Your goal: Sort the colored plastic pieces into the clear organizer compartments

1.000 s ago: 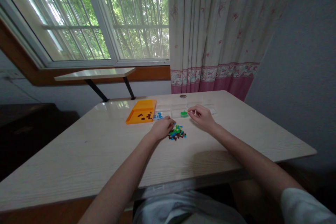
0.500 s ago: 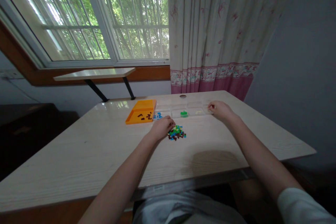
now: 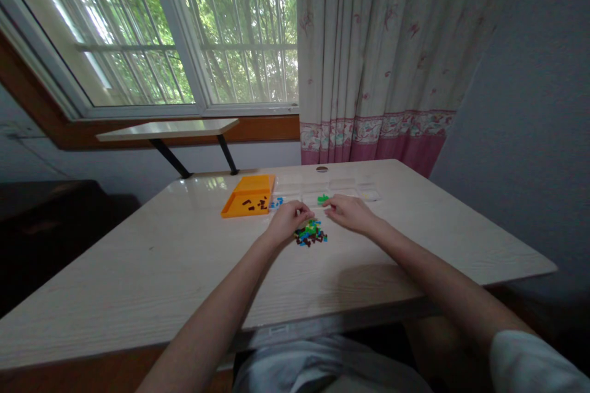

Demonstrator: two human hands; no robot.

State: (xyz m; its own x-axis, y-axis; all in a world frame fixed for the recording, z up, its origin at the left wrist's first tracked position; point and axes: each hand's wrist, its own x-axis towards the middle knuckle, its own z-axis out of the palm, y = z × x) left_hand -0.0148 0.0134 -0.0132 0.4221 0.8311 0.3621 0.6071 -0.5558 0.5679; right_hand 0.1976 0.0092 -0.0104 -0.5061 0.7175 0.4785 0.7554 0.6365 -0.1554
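Because left hand (image 3: 286, 221) and right hand (image 3: 351, 214) sit near the pile (image 3: 311, 234), a nudge could scatter it; either grip's closure: cannot tell.

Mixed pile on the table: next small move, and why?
I'd probably have the right hand, if free, pinch one green piece from the pile: green shows on top, the fingertips are close, and other green pieces lie grouped in the clear tray just beyond.

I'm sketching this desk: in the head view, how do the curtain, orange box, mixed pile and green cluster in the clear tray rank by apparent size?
Largest to smallest:
1. Curtain
2. Orange box
3. Mixed pile
4. Green cluster
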